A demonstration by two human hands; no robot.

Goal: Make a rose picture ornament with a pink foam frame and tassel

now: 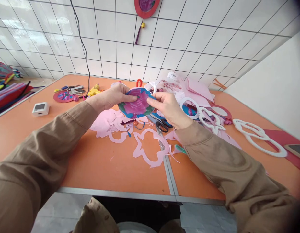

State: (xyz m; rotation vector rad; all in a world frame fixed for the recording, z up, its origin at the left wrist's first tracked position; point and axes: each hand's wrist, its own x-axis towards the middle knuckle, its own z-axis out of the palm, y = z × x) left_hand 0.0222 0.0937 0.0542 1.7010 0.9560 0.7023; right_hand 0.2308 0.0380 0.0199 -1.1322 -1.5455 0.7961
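We see two hands above the orange table, and between them, raised from it, is the round cloth with a purple flower and some blue and green around. The left hand pinches it at the left side, with the thumb lying on the front face. The right hand pinches its right edge, also with the thumb in front. The fingertips behind the cloth are hidden, so we cannot tell how they are placed. Lower, on the table, we find pink scraps and, near the right hand, black-handled scissors. Nearer to us lies a pink outline. To the left we notice a yellow glue gun, keys and a white box.
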